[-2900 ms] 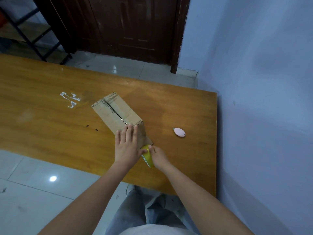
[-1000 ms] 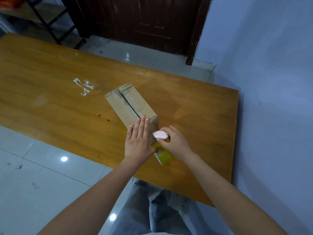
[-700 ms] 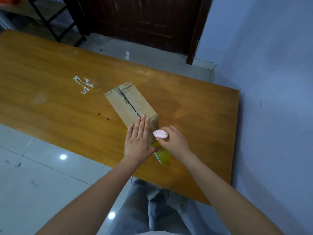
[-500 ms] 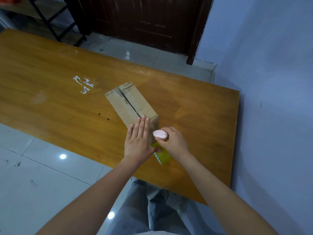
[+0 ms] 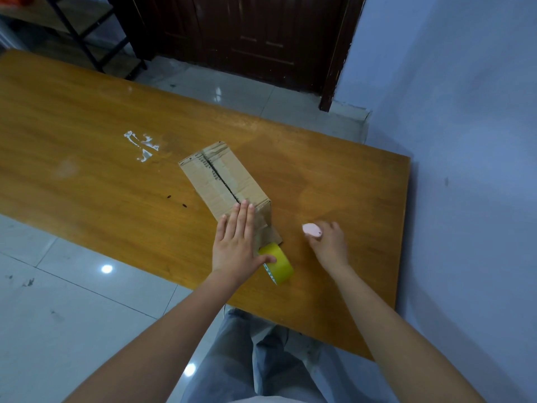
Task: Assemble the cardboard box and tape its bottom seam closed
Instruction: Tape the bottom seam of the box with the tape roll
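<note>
L hand (image 5: 236, 248) flat on 1 box (image 5: 223, 181), R hand (image 5: 329, 242) pinching cutter (image 5: 311, 230).

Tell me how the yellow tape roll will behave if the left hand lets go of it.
The tape roll stands on its edge on the table, so it would probably roll. The left hand thumb rests on it, seemingly steadying it. A strip looks attached to the box, which may limit travel.

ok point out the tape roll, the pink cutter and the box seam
tape roll (image 5: 278, 264): head view, on its yellow outer band
pink cutter (image 5: 311, 229): head view, middle of its pink body
box seam (image 5: 220, 178): head view, on the dark gap between the top flaps
</note>
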Tool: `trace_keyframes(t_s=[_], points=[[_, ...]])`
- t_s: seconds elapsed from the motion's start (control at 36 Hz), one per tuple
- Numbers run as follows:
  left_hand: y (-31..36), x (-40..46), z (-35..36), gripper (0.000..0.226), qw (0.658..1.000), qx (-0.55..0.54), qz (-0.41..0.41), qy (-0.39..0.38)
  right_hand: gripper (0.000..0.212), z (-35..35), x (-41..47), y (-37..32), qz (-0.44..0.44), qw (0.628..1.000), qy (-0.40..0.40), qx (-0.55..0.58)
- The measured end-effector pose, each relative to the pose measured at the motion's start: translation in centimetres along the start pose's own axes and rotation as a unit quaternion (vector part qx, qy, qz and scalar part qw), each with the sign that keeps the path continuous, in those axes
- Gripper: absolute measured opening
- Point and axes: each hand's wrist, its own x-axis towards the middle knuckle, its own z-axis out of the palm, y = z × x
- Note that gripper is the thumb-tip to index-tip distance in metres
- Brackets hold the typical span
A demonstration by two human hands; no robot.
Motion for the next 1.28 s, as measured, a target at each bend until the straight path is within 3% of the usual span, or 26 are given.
trace_keyframes(t_s=[0.22, 0.36, 0.44, 0.56, 0.72, 0.78, 0.92, 1.28], points=[[0.0, 0.0, 0.0, 0.124, 1.0, 0.002, 0.003, 0.0, 0.037, 0.9, -0.2, 1.7, 0.012, 0.987, -0.008, -0.159], [0.0, 0.0, 0.1, 0.125, 1.0, 0.005, 0.002, 0.0, 0.04, 1.1, -0.2, 1.3, 0.006, 0.984, 0.011, -0.176], [0.0, 0.0, 0.1, 0.125, 1.0, 0.004, 0.004, 0.003, 0.044, 1.6, -0.5, 0.3, -0.041, 0.995, 0.032, -0.085], [0.0, 0.0, 0.2, 0.123, 1.0, -0.003, 0.008, 0.002, 0.042, 2.0, -1.8, -2.6, -0.128, 0.981, -0.072, 0.126], [0.0, 0.0, 0.1, 0.123, 1.0, -0.01, 0.009, 0.008, 0.023, 2.4, -3.3, -6.4, -0.068, 0.912, -0.187, 0.36], [-0.1, 0.0, 0.1, 0.123, 1.0, -0.01, 0.01, 0.008, 0.02, 2.2, -3.2, -6.9, -0.044, 0.898, -0.191, 0.395], [-0.1, -0.1, 0.0, 0.121, 1.0, -0.007, 0.017, -0.001, 0.021, 2.0, -2.7, -6.6, -0.051, 0.91, -0.175, 0.373], [-0.7, 1.6, -1.8, 0.025, 0.977, -0.084, 0.041, 0.192, 0.01, 2.9, -2.8, -6.2, -0.072, 0.897, -0.172, 0.4]])
